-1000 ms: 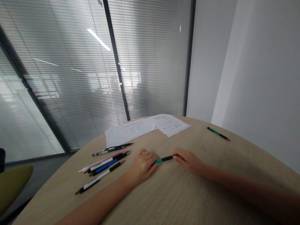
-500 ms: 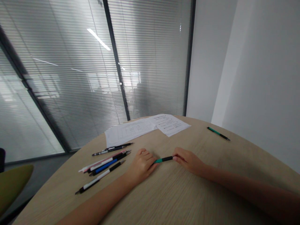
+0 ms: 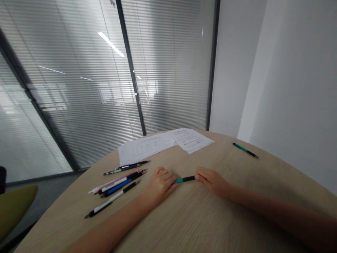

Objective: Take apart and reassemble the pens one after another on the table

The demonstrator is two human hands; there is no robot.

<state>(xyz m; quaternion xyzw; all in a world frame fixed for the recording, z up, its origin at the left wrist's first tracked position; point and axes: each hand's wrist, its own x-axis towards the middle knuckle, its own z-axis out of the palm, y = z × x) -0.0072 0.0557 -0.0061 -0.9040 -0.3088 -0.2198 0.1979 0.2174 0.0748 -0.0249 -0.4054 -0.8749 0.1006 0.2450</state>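
Note:
A green and black pen (image 3: 185,179) is stretched between my two hands, low over the middle of the table. My left hand (image 3: 161,183) is closed on its green end, which the fingers partly hide. The fingertips of my right hand (image 3: 211,180) pinch the black end. To the left of my left hand lie several pens, among them a blue pen (image 3: 116,188) and a white and black pen (image 3: 112,199). Some dark pens (image 3: 126,168) rest just beyond them.
Printed papers (image 3: 147,147) lie at the far side of the round wooden table (image 3: 184,225). Another green and black pen (image 3: 245,150) is at the far right. A green chair (image 3: 15,207) stands at the left, and glass panels with blinds rise behind the table.
Both hands and the pen between them have shifted very slightly to the right. The grip on the pen looks the same.

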